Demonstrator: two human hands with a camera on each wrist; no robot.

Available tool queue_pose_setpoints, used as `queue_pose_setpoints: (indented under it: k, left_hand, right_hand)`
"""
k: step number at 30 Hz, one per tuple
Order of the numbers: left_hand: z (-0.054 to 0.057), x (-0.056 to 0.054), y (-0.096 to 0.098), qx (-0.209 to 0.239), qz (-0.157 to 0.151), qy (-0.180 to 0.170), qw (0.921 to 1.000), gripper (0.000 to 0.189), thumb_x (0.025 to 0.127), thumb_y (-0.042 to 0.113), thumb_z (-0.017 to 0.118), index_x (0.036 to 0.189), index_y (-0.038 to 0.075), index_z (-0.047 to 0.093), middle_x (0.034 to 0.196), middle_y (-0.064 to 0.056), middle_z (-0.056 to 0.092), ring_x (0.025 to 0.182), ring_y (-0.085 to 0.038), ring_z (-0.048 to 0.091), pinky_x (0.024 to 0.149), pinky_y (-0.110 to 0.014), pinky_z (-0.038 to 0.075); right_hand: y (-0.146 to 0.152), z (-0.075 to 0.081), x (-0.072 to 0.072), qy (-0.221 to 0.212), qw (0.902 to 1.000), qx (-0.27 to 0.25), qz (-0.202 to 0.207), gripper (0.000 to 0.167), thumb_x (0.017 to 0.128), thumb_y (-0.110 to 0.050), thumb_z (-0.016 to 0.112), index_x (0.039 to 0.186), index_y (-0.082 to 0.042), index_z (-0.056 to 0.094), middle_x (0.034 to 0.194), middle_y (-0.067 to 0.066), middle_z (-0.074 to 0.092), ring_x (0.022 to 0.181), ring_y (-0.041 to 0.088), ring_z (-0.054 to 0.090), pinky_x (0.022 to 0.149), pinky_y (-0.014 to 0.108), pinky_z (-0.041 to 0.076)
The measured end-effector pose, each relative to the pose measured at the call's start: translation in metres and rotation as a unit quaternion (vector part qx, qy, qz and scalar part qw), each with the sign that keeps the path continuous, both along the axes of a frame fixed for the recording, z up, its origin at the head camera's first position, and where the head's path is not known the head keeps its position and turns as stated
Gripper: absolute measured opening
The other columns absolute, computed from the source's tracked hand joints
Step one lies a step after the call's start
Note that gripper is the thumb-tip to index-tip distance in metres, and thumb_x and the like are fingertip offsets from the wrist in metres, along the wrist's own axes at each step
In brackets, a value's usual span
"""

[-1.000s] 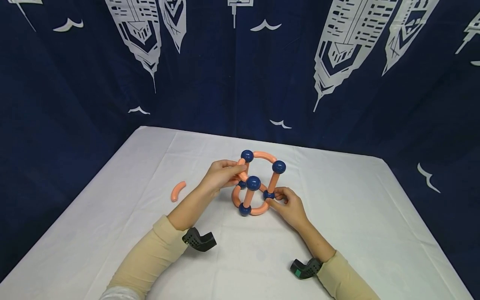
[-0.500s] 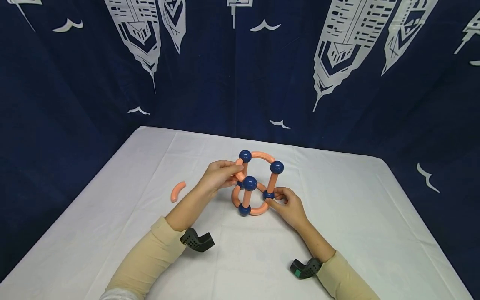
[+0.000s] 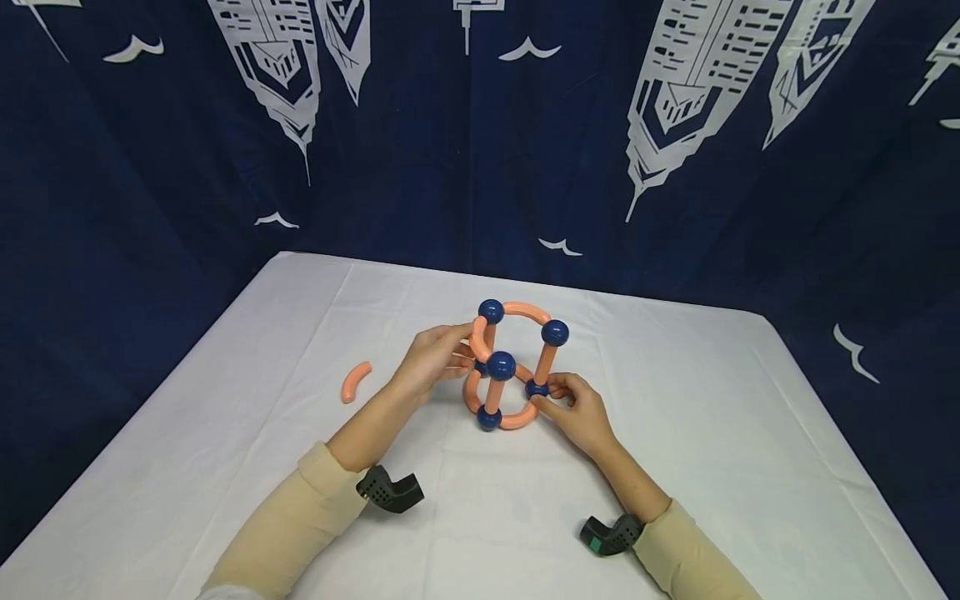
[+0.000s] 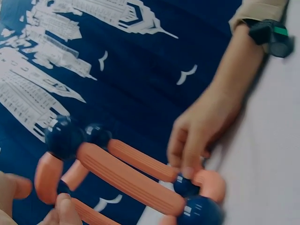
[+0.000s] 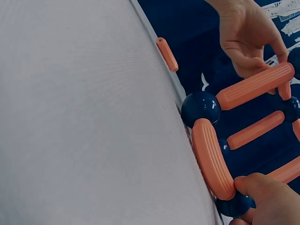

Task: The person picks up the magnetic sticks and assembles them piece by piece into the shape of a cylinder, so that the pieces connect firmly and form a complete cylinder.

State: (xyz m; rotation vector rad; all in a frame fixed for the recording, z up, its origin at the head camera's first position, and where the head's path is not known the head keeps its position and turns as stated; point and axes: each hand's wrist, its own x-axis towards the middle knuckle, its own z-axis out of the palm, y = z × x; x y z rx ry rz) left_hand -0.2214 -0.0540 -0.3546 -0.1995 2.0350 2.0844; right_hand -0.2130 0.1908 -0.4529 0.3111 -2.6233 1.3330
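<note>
A toy structure of blue balls and salmon-orange rods stands on the white cloth, with a curved ring below and straight rods (image 3: 545, 365) rising to balls above. My right hand (image 3: 583, 417) pinches a lower blue ball (image 5: 234, 205) between thumb and fingers. At the structure's left, my left hand (image 3: 435, 354) is beside an upper curved rod (image 3: 478, 340) that links two top balls. In the left wrist view its thumb (image 4: 21, 186) is apart from that rod; whether its fingertips touch the structure I cannot tell.
A loose curved orange rod (image 3: 356, 382) lies on the white-covered table (image 3: 225, 467), left of the structure. Behind the table hangs a dark blue curtain (image 3: 420, 167) printed with white buildings and birds. Each wrist wears a black camera (image 3: 392, 490).
The upper part of the structure has shifted slightly left. My left thumb and fingers have come off the upper curved rod and drawn back a little. My right hand has kept its place.
</note>
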Motion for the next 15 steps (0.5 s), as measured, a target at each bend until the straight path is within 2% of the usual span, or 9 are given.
queue_pose_setpoints:
  k: [5,8,10,15]
  left_hand:
    - [-0.025,0.002,0.0,0.015,-0.001,0.001,0.9999,0.037,0.098,0.024,0.047,0.114,-0.005,0.064,0.088,-0.01,0.064,0.072,-0.015,0.062,0.064,-0.023,0.053]
    - [-0.046,0.007,0.0,-0.012,-0.027,0.048,0.9984,0.028,0.097,0.011,0.047,0.11,-0.007,0.065,0.088,-0.01,0.065,0.07,-0.012,0.06,0.064,-0.022,0.051]
    - [-0.059,0.01,0.001,-0.034,-0.049,0.086,0.9945,0.025,0.094,0.002,0.048,0.11,-0.007,0.065,0.09,-0.012,0.065,0.072,-0.013,0.061,0.065,-0.023,0.05]
    - [-0.081,0.017,0.001,-0.077,-0.11,0.17,0.9762,0.029,0.088,-0.01,0.05,0.111,-0.007,0.066,0.102,-0.015,0.066,0.088,-0.021,0.063,0.076,-0.026,0.05]
  right_hand:
    - [0.0,-0.001,-0.001,0.001,1.0,0.001,0.002,0.042,0.082,-0.02,0.08,0.114,0.002,0.064,0.098,0.01,0.063,0.091,0.025,0.058,0.079,0.034,0.043]
    - [0.0,-0.001,-0.001,0.001,1.0,0.002,0.003,0.043,0.082,-0.021,0.08,0.114,0.002,0.064,0.098,0.01,0.063,0.092,0.025,0.057,0.079,0.034,0.043]
    - [0.0,-0.001,0.0,0.0,1.0,0.002,0.003,0.043,0.082,-0.02,0.08,0.115,0.002,0.064,0.098,0.01,0.063,0.092,0.025,0.057,0.08,0.035,0.043]
    - [-0.001,0.0,0.0,-0.004,1.0,0.002,-0.001,0.044,0.082,-0.02,0.08,0.115,0.002,0.064,0.098,0.011,0.063,0.092,0.025,0.057,0.08,0.036,0.043]
